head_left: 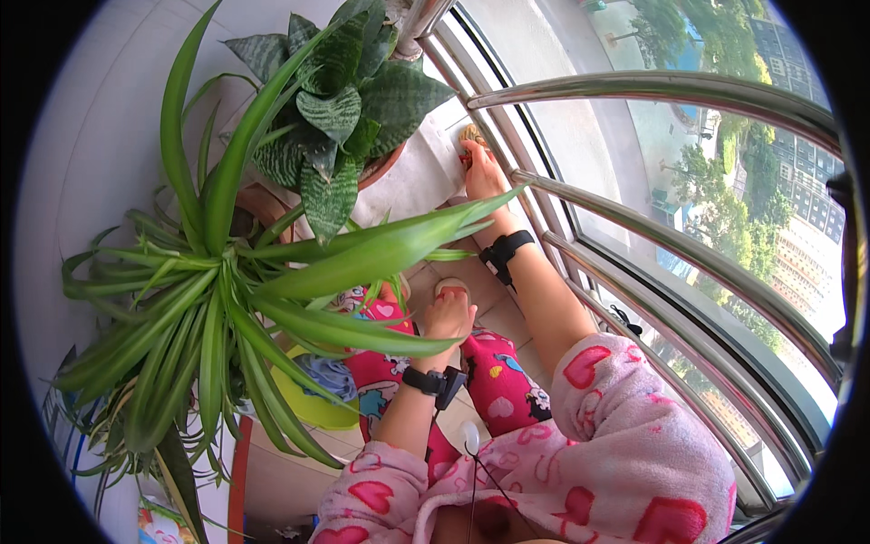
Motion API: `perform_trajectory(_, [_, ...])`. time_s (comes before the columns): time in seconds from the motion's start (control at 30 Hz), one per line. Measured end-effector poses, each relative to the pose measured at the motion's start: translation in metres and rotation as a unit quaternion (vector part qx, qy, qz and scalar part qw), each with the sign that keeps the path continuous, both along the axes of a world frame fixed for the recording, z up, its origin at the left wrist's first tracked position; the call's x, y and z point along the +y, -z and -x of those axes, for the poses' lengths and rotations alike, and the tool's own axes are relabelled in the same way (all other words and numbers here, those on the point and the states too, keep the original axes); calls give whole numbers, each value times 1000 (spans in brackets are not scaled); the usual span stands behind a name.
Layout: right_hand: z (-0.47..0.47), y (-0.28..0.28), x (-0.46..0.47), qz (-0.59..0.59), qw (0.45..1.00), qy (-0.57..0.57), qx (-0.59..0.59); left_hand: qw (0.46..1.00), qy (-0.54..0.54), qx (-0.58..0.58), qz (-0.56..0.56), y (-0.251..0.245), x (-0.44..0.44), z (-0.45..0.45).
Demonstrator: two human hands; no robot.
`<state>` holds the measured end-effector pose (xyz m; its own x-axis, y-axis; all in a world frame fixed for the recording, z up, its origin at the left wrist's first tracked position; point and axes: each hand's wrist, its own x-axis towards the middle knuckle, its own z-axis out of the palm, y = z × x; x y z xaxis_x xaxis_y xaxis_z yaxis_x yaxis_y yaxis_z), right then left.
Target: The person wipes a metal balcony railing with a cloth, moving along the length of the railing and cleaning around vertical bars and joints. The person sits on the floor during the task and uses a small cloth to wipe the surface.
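My right hand (484, 173) reaches forward beside the metal railing and touches a small patterned yellow-brown item (474, 136); whether the fingers close on it cannot be made out. That item lies at the far end of a pale ledge (414, 177). Lower and nearer, my left hand (448, 315) hangs over my knees, with nothing visible in it and its fingertips partly hidden. To its left spread the long leaves of a spider plant (221, 262). A snake plant (333, 112) with banded dark leaves grows in a terracotta pot (384, 166) on the ledge.
Steel railing bars (680, 88) curve along the window on the right. A lime-green basin (319, 401) holding a bluish cloth (326, 376) stands on the tiled floor, left of my legs. Spider plant leaves reach across the space near both forearms. A black cord (625, 319) lies beyond the railing.
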<state>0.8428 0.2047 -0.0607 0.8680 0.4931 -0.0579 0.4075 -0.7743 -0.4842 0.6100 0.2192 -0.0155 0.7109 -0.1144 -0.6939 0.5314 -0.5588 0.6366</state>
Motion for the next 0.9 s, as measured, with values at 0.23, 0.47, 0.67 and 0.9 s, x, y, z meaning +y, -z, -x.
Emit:
perform_trajectory(0.23, [75,-73,-43,-119,964,96,217,975,-196,-79,73,7,-5,30])
perform_trajectory(0.47, [129,-190,-54,-667,340,310,586,824,-405,-8,397,-100,28,53])
perform_trajectory(0.67, [149,-271,-64,-636,321,255,654,584,-520,-22,622,-204,39,36])
perform_trajectory(0.9, [154,-344,-63,-477,580,115,650,624,-618,-194,438,-273,52,31])
